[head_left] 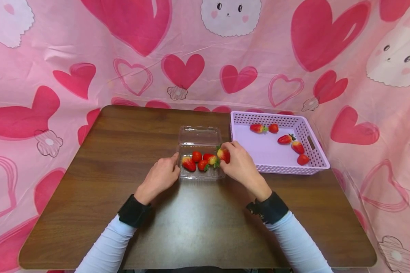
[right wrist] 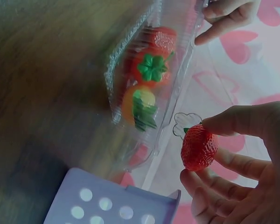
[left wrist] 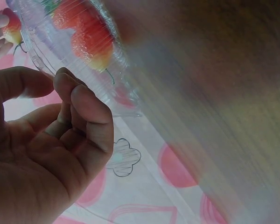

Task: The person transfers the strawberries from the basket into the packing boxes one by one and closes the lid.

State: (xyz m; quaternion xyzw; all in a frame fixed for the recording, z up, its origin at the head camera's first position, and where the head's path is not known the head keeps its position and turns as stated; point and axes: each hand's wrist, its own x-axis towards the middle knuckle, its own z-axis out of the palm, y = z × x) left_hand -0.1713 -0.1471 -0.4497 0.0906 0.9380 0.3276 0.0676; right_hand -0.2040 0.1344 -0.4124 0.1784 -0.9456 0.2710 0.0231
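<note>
A clear plastic clamshell box (head_left: pixel 194 175) lies on the table with its lid (head_left: pixel 200 136) folded back, away from me. Several strawberries (head_left: pixel 189 164) sit inside it. At the box's left edge, my left hand (head_left: pixel 161 175) pinches the rim between thumb and fingertips, as the left wrist view shows the thumb (left wrist: pixel 30 84) meeting the fingers there. My right hand (head_left: pixel 240 163) holds a red and yellow strawberry (right wrist: pixel 199 148) by thumb and fingertips, over the box's right end. The held strawberry's green leaves face the lid side.
A lilac perforated basket (head_left: pixel 287 169) stands right of the box, close to my right hand. Several more strawberries (head_left: pixel 298 147) lie in it, along the back and right side. The brown wooden table (head_left: pixel 123 151) reaches a pink heart-patterned cloth (head_left: pixel 140 76) behind.
</note>
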